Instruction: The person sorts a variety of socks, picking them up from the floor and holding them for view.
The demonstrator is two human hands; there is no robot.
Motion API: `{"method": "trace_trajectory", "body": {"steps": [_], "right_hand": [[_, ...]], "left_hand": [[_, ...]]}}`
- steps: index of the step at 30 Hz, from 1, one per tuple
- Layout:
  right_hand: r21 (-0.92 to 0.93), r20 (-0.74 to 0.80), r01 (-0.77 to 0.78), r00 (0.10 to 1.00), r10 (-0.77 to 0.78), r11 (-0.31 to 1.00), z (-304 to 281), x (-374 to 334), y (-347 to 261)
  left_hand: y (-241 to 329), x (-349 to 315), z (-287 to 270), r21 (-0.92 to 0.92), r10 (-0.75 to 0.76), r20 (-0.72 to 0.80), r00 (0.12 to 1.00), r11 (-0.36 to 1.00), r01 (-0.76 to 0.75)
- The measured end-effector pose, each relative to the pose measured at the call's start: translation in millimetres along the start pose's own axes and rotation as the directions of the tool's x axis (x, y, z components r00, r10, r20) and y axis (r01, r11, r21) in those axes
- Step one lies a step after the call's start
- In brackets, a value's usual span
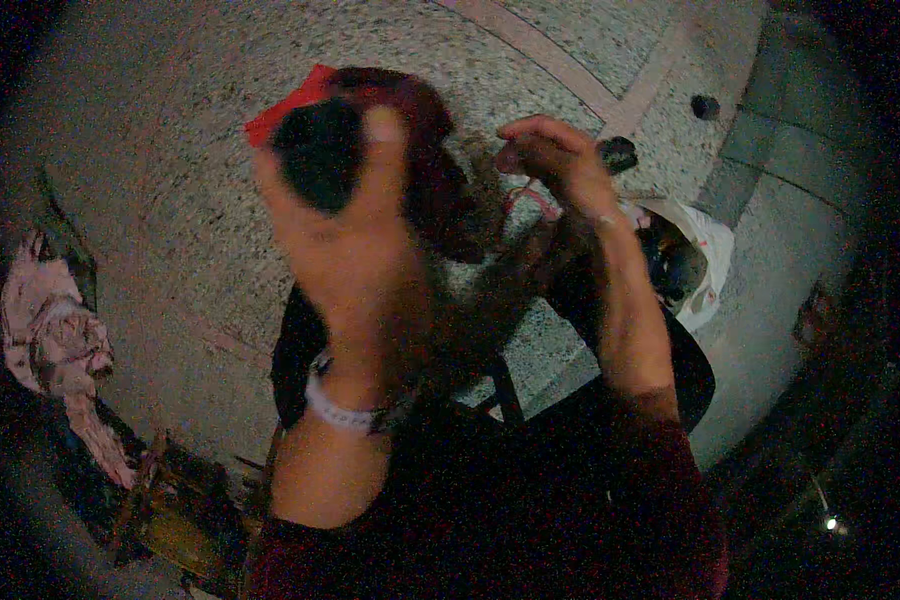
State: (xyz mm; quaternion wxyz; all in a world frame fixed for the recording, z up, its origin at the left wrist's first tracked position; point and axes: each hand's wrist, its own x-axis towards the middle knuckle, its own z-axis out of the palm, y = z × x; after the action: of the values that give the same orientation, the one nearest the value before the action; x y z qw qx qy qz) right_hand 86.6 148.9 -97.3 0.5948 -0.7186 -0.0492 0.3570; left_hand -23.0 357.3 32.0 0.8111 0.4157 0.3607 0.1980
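Note:
Raised close to the camera, my left hand [355, 255] is closed around a dark, rounded lump [320, 155], gripped between thumb and fingers. Motion blurs both the hand and the lump, so its kind does not show. A white band circles that wrist. To the right and lower down, my right hand [565, 165] has its fingers bent and drawn together. Whatever they may hold is too dim to make out. Beyond my left hand lie a bright red piece [295, 105] and a dark maroon cloth-like thing [420, 115], partly hidden by the hand.
A white bag [710, 265] with dark contents stands right of my right forearm. Two dark round lumps [618, 153] lie on the speckled floor [210, 200] beyond it. Crumpled pink cloth [60, 325] hangs at the left. Wooden slats [160, 500] stand at the lower left.

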Motion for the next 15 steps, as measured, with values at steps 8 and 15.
{"method": "trace_trajectory", "body": {"steps": [8, 15], "right_hand": [[-0.811, -0.255, -0.159, 0.962, -0.095, 0.564, 16.2, 31.4, 309.8], [-0.46, -0.42, -0.513, 0.845, 0.332, 0.725, 67.4, 44.8, 226.8]], "left_hand": [[10.0, -10.7, 43.5, 0.094, -0.187, -0.16, 0.969, 0.975, 0.203], [1.0, -8.8, 41.9, 0.253, -0.184, -0.196, 0.963, 0.939, 0.231]]}}
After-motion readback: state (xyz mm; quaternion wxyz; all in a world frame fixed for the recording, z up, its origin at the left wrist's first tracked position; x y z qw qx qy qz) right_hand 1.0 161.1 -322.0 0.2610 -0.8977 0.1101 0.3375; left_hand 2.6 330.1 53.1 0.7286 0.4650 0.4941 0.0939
